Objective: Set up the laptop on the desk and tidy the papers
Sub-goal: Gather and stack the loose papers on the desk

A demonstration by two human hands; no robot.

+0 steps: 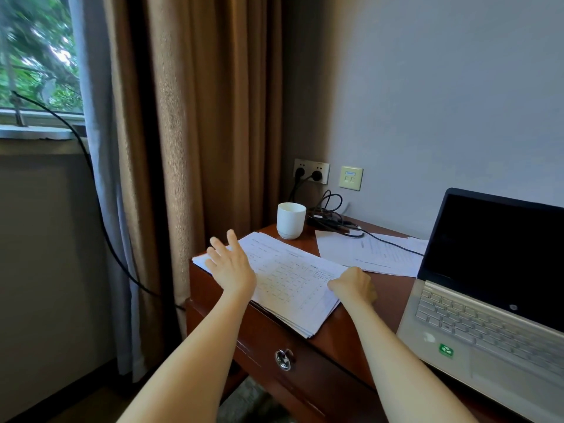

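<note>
Dark wooden counter [335,334] shoved into the corner of the room. It has a drawer in front with a round metal knob [283,359]. Brown curtain [213,117] hangs right behind it, and a window [36,56] with green trees outside is off to the left. The wall sockets [311,171] have plugs in them, and a tangle of black cables [332,215] sits at the back edge just beside a white cup [291,220].

The laptop [488,285] is on the right side of the counter, lid up, screen dark. A few loose sheets [375,251] lie between it and the cup, with one cable running across them. The main stack of papers [290,276] sits at the left end, tilted diagonally, its corners poking past the counter edge.

The left hand [232,267] is over the left end of the stack, palm forward and fingers [233,239] spread wide, holding nothing. The right hand [355,285] is at the stack's right edge, fingers curled down gripping it, thumb on the top sheet. Both arms are bare and stretched out.
</note>
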